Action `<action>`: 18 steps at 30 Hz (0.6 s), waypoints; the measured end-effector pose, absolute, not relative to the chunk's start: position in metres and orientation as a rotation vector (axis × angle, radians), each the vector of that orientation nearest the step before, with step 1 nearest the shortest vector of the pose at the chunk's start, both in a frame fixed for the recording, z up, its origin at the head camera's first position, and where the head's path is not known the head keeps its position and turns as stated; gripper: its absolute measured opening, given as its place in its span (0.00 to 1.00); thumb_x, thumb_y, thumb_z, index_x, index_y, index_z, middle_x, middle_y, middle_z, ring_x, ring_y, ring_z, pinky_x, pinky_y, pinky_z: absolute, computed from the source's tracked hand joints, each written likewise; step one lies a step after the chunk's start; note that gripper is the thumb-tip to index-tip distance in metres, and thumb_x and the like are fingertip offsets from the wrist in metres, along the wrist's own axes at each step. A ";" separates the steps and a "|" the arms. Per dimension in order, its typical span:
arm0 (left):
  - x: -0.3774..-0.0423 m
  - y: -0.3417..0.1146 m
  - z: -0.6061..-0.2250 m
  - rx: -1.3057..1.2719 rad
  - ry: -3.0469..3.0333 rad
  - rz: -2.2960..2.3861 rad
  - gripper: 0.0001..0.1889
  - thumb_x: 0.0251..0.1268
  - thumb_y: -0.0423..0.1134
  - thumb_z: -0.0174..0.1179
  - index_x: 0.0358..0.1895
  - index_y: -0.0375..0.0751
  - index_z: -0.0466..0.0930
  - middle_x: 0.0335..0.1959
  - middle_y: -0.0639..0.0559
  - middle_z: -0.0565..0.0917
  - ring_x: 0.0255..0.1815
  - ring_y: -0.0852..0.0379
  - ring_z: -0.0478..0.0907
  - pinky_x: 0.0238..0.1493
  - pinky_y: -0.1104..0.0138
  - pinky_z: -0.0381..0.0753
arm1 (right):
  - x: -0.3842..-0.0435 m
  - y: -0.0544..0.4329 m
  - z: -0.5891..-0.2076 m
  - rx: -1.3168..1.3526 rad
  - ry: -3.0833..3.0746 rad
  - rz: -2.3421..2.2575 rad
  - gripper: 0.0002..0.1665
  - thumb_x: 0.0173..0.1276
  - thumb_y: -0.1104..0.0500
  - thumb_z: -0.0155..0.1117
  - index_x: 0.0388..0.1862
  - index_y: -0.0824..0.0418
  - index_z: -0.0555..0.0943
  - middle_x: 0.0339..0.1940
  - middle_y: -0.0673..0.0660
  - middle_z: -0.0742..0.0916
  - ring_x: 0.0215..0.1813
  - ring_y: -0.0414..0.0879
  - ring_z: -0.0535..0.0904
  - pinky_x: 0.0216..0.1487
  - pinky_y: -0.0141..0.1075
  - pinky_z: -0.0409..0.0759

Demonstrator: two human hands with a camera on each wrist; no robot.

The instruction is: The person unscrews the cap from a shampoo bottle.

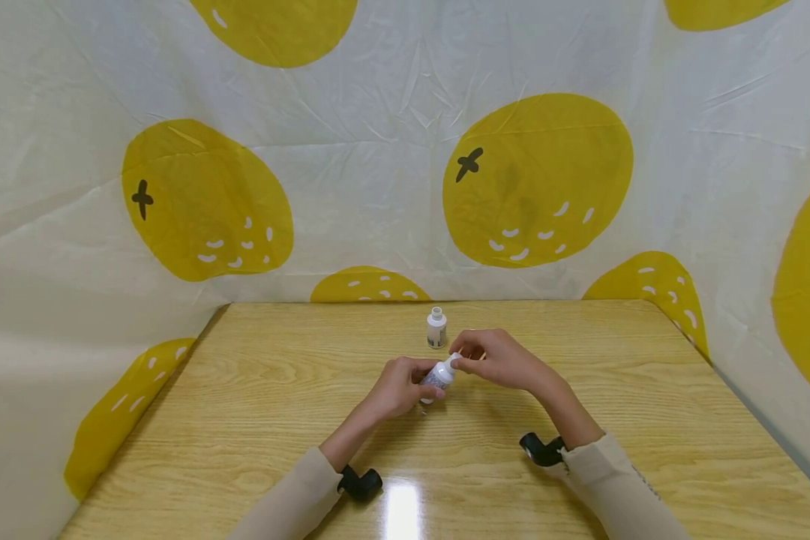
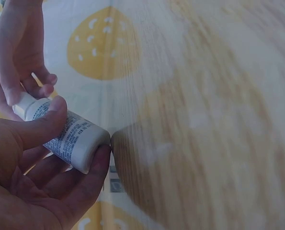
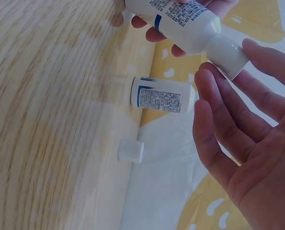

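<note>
A small white bottle (image 1: pixel 436 377) with dense printed text is tilted over the table, gripped around its body by my left hand (image 1: pixel 397 388). In the left wrist view, the thumb presses the label of the bottle (image 2: pixel 68 134) and the fingers curl beneath it. My right hand (image 1: pixel 502 358) pinches the white cap (image 3: pixel 227 55) at the bottle's neck between thumb and fingertips. Behind both hands a second white bottle (image 1: pixel 436 328) stands upright with its threaded neck uncovered. Near it, a loose white cap (image 3: pixel 131 151) sits on the table in the right wrist view; in the head view I cannot make it out.
The wooden table (image 1: pixel 277 420) reaches back to a white curtain (image 1: pixel 371 195) printed with yellow fruit, which also hangs along both sides. Black wrist mounts (image 1: pixel 361 484) are strapped at both sleeve cuffs. A bright light reflection lies on the table's near part.
</note>
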State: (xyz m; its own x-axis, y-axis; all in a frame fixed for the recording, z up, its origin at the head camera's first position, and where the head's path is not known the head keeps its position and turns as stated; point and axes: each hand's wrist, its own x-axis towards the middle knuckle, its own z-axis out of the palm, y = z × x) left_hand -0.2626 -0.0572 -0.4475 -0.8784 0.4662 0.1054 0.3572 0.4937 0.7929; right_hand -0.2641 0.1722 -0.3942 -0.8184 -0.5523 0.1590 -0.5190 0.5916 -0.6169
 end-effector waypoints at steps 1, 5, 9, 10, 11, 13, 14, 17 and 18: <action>-0.263 -0.057 -0.447 0.722 2.607 1.339 0.19 0.62 0.38 0.74 0.57 0.49 0.89 0.47 0.52 0.92 0.46 0.61 0.86 0.46 0.65 0.84 | -0.264 0.172 -0.394 -0.935 2.758 -1.042 0.11 0.74 0.54 0.69 0.48 0.59 0.85 0.36 0.51 0.89 0.38 0.40 0.82 0.41 0.32 0.81; -0.263 -0.057 -0.448 0.727 2.613 1.337 0.18 0.61 0.38 0.74 0.56 0.49 0.89 0.45 0.52 0.92 0.45 0.61 0.85 0.46 0.65 0.84 | -0.263 0.172 -0.394 -0.957 2.756 -1.041 0.11 0.73 0.55 0.70 0.49 0.59 0.85 0.36 0.52 0.89 0.38 0.41 0.84 0.43 0.33 0.83; -0.262 -0.057 -0.447 0.726 2.604 1.343 0.18 0.62 0.38 0.74 0.56 0.48 0.89 0.46 0.52 0.92 0.45 0.61 0.86 0.46 0.65 0.84 | -0.262 0.171 -0.393 -0.919 2.758 -1.052 0.11 0.73 0.54 0.69 0.49 0.58 0.85 0.37 0.54 0.90 0.38 0.41 0.83 0.42 0.34 0.82; -0.262 -0.057 -0.447 0.724 2.600 1.346 0.18 0.62 0.38 0.74 0.56 0.48 0.89 0.46 0.52 0.92 0.45 0.60 0.86 0.46 0.65 0.84 | -0.262 0.171 -0.393 -0.906 2.759 -1.053 0.11 0.74 0.53 0.68 0.49 0.58 0.85 0.37 0.55 0.90 0.37 0.41 0.83 0.41 0.33 0.82; -0.262 -0.057 -0.447 0.722 2.595 1.349 0.18 0.62 0.37 0.74 0.57 0.48 0.89 0.47 0.51 0.92 0.46 0.60 0.86 0.46 0.64 0.85 | -0.262 0.171 -0.393 -0.893 2.759 -1.054 0.11 0.74 0.53 0.68 0.48 0.57 0.85 0.37 0.55 0.90 0.37 0.40 0.82 0.41 0.33 0.81; -0.262 -0.057 -0.447 0.718 2.589 1.354 0.18 0.63 0.37 0.73 0.57 0.48 0.89 0.48 0.51 0.91 0.47 0.59 0.86 0.47 0.64 0.85 | -0.262 0.171 -0.393 -0.884 2.754 -1.056 0.10 0.74 0.53 0.68 0.48 0.57 0.85 0.37 0.57 0.90 0.37 0.40 0.82 0.40 0.33 0.81; -0.262 -0.057 -0.447 0.718 2.588 1.355 0.18 0.63 0.37 0.73 0.57 0.48 0.89 0.48 0.51 0.91 0.47 0.59 0.86 0.47 0.63 0.85 | -0.262 0.171 -0.393 -0.894 2.752 -1.054 0.10 0.74 0.54 0.68 0.48 0.57 0.85 0.37 0.57 0.90 0.37 0.40 0.82 0.40 0.33 0.81; -0.262 -0.057 -0.446 0.716 2.590 1.352 0.18 0.63 0.37 0.73 0.57 0.48 0.89 0.49 0.50 0.91 0.48 0.59 0.86 0.47 0.63 0.85 | -0.263 0.173 -0.394 -0.932 2.748 -1.049 0.10 0.74 0.54 0.68 0.49 0.58 0.85 0.38 0.57 0.91 0.38 0.41 0.83 0.41 0.33 0.82; -0.262 -0.057 -0.447 0.717 2.593 1.350 0.18 0.63 0.37 0.73 0.57 0.48 0.89 0.48 0.50 0.91 0.47 0.59 0.86 0.47 0.64 0.85 | -0.263 0.173 -0.394 -0.945 2.748 -1.048 0.11 0.74 0.54 0.68 0.49 0.58 0.85 0.38 0.57 0.91 0.38 0.41 0.83 0.41 0.33 0.82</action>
State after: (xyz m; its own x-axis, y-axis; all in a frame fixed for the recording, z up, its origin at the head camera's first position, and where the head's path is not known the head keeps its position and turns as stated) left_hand -0.2618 -0.0571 -0.4465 -0.8784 0.4673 0.1000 0.3499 0.4864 0.8006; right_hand -0.2633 0.1733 -0.3941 -0.8116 -0.5618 0.1603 -0.5259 0.5831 -0.6192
